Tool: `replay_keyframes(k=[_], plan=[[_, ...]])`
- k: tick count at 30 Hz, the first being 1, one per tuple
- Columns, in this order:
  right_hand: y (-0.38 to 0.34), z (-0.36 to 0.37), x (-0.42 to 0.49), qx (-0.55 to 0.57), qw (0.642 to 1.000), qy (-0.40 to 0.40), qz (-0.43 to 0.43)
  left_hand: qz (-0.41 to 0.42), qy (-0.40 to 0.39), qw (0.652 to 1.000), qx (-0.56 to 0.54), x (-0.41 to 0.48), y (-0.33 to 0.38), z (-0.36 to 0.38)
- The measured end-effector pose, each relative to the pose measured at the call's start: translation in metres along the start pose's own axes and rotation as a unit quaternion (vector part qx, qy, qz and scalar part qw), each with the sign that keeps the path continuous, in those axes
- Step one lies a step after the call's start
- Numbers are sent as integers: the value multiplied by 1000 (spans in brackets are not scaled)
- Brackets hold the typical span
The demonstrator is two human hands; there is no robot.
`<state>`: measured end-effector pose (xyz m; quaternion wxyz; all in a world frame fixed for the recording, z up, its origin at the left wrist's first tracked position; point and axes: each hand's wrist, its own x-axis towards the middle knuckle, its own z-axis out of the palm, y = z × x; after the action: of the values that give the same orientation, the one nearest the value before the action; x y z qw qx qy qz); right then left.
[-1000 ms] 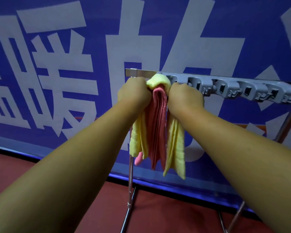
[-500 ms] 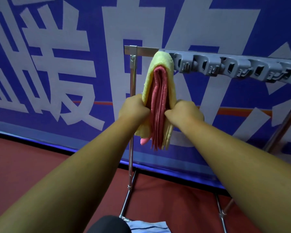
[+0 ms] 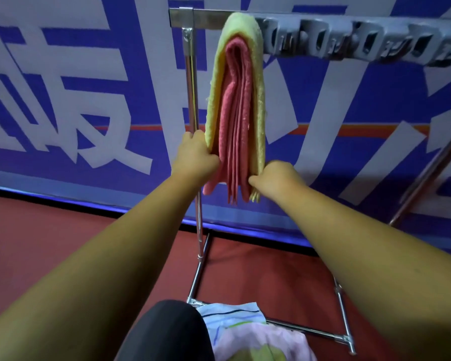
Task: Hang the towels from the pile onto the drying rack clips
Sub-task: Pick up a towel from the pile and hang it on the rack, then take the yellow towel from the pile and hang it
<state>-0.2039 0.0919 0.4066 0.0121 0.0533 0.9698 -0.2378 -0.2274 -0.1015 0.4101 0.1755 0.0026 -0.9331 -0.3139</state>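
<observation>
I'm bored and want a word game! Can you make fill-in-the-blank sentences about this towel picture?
The yellow towel is wrapped around a ____ towel.
Both hang at the ____ end of the clip row.
The left hand and right hand grip the towels near their ____ ends.
The pile lies on the ____ floor.
Missing words: pink; left; bottom; red.

Your left forearm [image 3: 110,256] and right forearm [image 3: 362,243] are bare up to the frame's edge, as far as the view reaches. Your left hand [image 3: 193,155] and right hand [image 3: 274,175] are bare too, knuckles rounded, seen from the back. At the bottom edge, your trouser leg [image 3: 167,334] is smooth charcoal-black fabric, rounded over the knee.
</observation>
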Motion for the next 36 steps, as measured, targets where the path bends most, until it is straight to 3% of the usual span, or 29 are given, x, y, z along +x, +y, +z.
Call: replay_keyframes(k=[4, 7, 10, 15, 27, 31, 36], plan=[[8, 18, 4, -23, 997, -65, -20, 5, -96, 995, -33, -14, -1, 13], [22, 31, 0, -53, 993, -106, -24, -18, -118, 992, -45, -26, -17, 31], [40, 47, -5, -88, 987, -133, -14, -60, -126, 990, -11, -39, -40, 52], [75, 81, -23, -113, 977, -178, 5, -105, -219, 967, 76, -72, -59, 85], [194, 238, -84, -22, 929, -340, 142, -175, -469, 860, 98, -203, -108, 231], [236, 294, -112, 16, 911, -375, 170, -182, -507, 831, 140, -260, -137, 269], [277, 353, -148, -28, 896, -407, 174, -171, -532, 812, 168, -350, -173, 289]])
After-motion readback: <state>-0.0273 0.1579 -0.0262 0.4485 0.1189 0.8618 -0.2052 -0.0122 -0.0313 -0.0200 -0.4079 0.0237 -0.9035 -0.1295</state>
